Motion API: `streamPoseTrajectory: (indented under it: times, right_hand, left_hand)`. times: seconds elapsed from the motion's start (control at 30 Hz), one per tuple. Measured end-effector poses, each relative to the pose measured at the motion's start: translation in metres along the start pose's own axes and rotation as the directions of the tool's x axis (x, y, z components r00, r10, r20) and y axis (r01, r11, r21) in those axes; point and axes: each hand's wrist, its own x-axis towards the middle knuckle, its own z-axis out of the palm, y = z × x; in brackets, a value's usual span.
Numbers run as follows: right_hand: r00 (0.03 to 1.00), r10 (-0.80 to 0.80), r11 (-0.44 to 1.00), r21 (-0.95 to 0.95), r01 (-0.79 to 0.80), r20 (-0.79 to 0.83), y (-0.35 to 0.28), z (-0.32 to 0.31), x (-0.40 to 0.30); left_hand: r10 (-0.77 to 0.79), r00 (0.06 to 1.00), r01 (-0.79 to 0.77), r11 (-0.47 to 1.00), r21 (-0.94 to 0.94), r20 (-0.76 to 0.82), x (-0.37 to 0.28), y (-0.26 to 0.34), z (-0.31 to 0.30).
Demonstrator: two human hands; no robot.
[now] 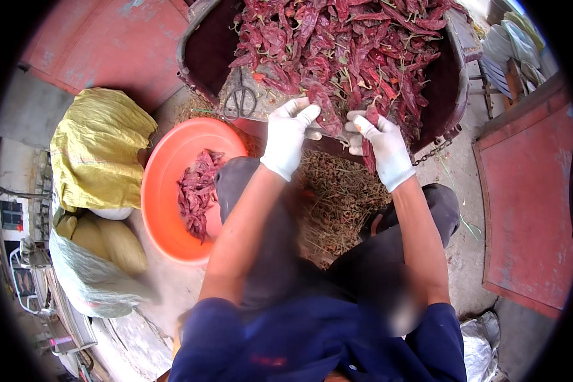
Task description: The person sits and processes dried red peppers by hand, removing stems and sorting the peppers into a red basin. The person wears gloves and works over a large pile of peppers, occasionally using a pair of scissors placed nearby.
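In white gloves, both hands work at the front of a heap of dried red chili peppers (pixel 358 52). My left hand (pixel 289 136) pinches a broad, wrinkled dried chili (pixel 325 111) between thumb and fingers. Another, narrower dried chili (pixel 369 155) passes through my right hand (pixel 382 148), its stem end up and its tip hanging below the fingers. The heap lies in a dark red metal cart bed (pixel 456 110). Iron scissors (pixel 239 101) rest on the bed's front ledge, left of my left hand.
An orange plastic basin (pixel 160 215) with several dried chilies (pixel 196 191) stands beside my left knee. Chili stems (pixel 344 191) cover the ground between my legs. Yellow woven sacks (pixel 100 148) stand at left, a red metal panel (pixel 530 205) at right. A chain (pixel 429 153) hangs from the cart.
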Motion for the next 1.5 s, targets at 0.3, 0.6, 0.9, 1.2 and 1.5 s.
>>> streamPoseTrajectory:
  times: [0.3,0.6,0.9,1.2,1.5]
  right_hand:
    - [0.998,0.040,0.986,-0.164,-0.033,0.040,0.000,0.008,-0.010]
    - [0.867,-0.465,0.469,-0.780,0.415,0.181,0.000,-0.003,-0.008]
    - [0.804,-0.534,0.258,-0.855,0.450,0.262,0.004,0.001,-0.012]
    - [0.990,-0.041,0.988,0.155,0.020,0.131,0.003,0.004,-0.008]
    - [0.954,-0.028,0.953,0.297,-0.064,0.298,-0.016,-0.010,-0.013]
  left_hand:
    - [0.114,0.991,-0.111,0.992,0.059,-0.066,0.004,-0.007,-0.001]
    - [0.491,0.582,-0.764,0.054,0.643,0.649,-0.009,-0.002,0.003]
    - [0.339,0.728,-0.659,0.105,0.745,0.596,-0.008,-0.020,0.002]
    - [0.246,0.852,-0.415,0.857,0.307,0.463,-0.018,-0.011,0.007]
    - [-0.023,0.858,0.108,0.985,-0.136,0.514,-0.015,-0.009,0.000]
